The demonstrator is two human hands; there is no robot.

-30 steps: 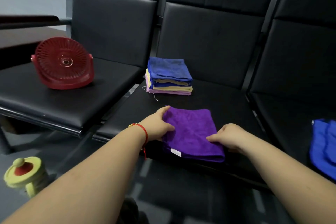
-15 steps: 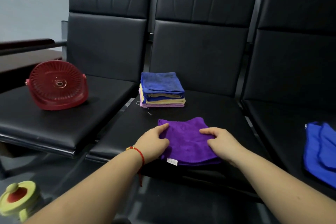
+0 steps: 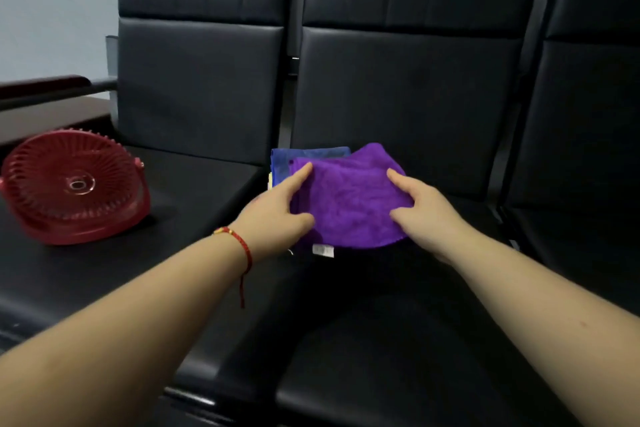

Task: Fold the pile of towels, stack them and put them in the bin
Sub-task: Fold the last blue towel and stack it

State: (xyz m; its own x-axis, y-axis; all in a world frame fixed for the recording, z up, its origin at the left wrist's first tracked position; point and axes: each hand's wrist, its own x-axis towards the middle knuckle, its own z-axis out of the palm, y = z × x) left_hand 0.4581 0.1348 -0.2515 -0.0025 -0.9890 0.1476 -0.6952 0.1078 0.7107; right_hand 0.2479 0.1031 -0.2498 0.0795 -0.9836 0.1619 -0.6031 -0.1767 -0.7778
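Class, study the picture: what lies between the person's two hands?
In the head view, the folded purple towel spans the stretch between the left hand and right hand; both grip its sides, holding it in front of the stack of towels.

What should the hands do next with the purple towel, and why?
Probably lower the purple towel squarely onto the stack and let go. Both the left hand and the right hand hold it folded, over the blue towel on top, slightly off to the right.

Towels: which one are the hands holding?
The purple towel, pinched by the left hand and right hand. The blue towel behind lies untouched on the stack.
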